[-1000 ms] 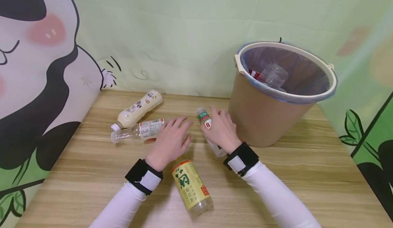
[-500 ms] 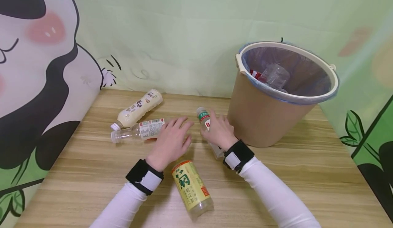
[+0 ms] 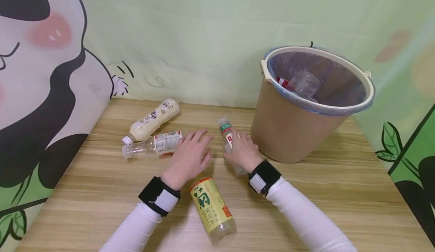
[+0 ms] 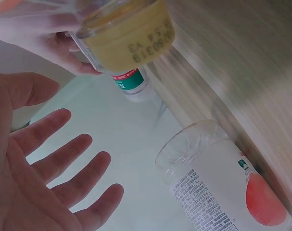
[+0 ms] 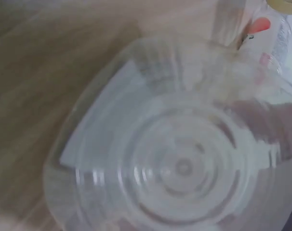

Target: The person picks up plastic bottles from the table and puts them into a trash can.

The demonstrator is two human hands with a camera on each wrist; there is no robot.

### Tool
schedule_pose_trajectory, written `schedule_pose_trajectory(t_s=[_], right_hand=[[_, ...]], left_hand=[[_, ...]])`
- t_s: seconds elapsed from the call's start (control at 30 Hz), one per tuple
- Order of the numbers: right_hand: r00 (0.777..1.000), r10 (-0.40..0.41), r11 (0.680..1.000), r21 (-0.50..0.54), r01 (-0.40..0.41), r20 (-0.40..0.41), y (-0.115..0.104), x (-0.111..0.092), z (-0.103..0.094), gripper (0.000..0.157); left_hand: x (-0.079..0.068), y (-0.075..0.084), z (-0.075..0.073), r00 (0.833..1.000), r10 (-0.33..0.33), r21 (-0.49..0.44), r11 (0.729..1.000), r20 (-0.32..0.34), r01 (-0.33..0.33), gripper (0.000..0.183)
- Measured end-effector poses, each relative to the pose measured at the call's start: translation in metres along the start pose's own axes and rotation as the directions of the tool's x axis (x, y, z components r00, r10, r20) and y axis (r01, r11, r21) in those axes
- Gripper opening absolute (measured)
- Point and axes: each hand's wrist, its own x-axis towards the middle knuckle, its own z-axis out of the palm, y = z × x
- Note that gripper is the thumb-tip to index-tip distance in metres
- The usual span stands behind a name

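My right hand (image 3: 242,151) grips a clear plastic bottle (image 3: 225,128) with a green, red and white label, lying on the table. Its clear base (image 5: 184,166) fills much of the right wrist view. My left hand (image 3: 188,152) hovers with spread, relaxed fingers (image 4: 83,178), near a clear bottle (image 3: 167,142) with a white label and a red fruit picture. That bottle lies apart from the fingers in the left wrist view. Below the left wrist lies a yellow-labelled tea bottle (image 3: 212,205); its yellow cap (image 4: 136,43) shows close up in the left wrist view.
A cream-coloured bottle (image 3: 154,120) lies behind the fruit-label bottle. Right of my right hand stands a tall brown bin (image 3: 289,131) lined with a bluish bag, holding a clear plastic container (image 3: 306,84) and something red. A printed cloth backdrop (image 3: 190,56) rises behind the wooden table (image 3: 306,195).
My right hand has shifted slightly toward me along the green-labelled bottle, whose label has turned a little. The left hand and the other bottles stay put.
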Motion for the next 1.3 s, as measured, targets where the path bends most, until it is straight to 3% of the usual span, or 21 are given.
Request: schedule_pose_trajectory(t_s=[0.33,1.0,1.3], right_hand=[[0.998,-0.051,0.998,-0.043,0.05,-0.02,0.006,-0.002,0.009,0.095],[0.993,-0.089,0.995,-0.046,0.086,-0.076,0.011,-0.006,0.013,0.088],[0.991,-0.086,0.994,0.061,0.092,-0.105,0.016,-0.01,0.011,0.092]], left_hand=[[-0.001,-0.002,0.001,1.0,0.0,-0.003,1.0,0.009,0.0,0.04],[-0.003,-0.005,0.003,1.0,-0.013,-0.01,1.0,0.02,0.013,0.04],[-0.004,-0.005,0.001,0.999,-0.032,-0.014,0.999,0.04,0.032,0.042]])
